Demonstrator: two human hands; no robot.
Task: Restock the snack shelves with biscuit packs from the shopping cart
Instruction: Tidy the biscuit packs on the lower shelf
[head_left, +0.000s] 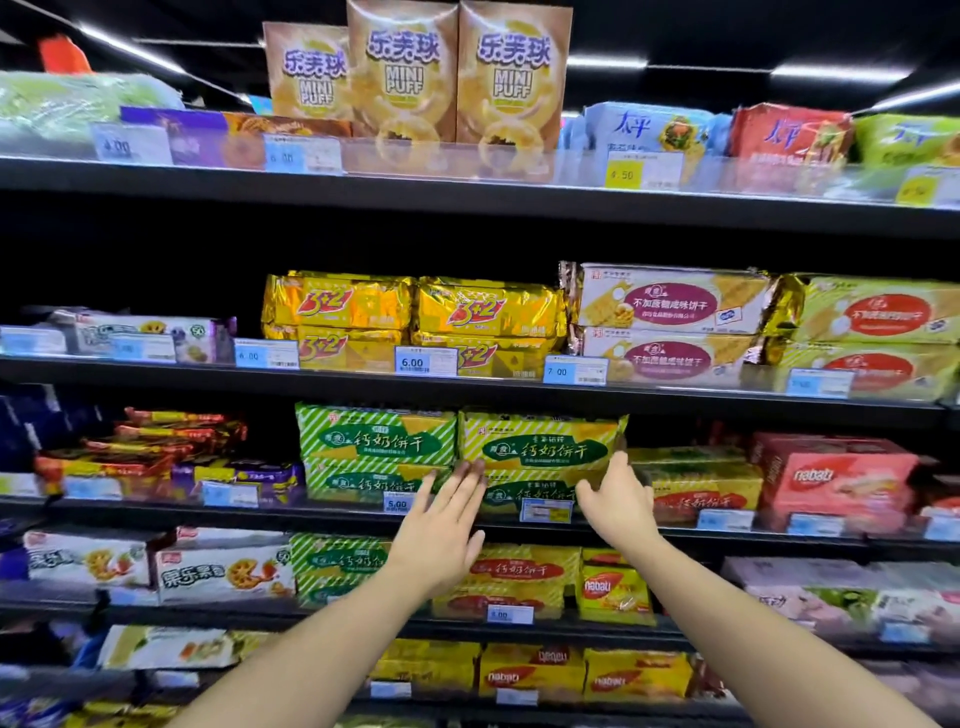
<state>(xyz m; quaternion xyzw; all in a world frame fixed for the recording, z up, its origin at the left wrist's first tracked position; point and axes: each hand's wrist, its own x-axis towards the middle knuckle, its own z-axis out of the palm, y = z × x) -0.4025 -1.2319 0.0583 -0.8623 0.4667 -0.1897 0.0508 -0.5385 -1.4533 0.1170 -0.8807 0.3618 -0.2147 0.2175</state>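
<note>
A green-and-yellow striped biscuit pack (540, 441) lies on top of a second one on the third shelf (337, 512), beside an identical stack (376, 439) to its left. My left hand (441, 525) reaches up with straight fingers, its fingertips at the pack's lower left corner. My right hand (615, 499) is at the pack's lower right corner, fingers relaxed, thumb apart. Neither hand grips the pack. The shopping cart is out of view.
Gold 3+2 packs (337, 304) and white cracker packs (670, 301) fill the shelf above. Mini Puff boxes (402, 73) stand on the top shelf. Red Nabati boxes (831, 480) sit right of my hands; red wrapped packs (156, 441) lie left. Price tags line the shelf edges.
</note>
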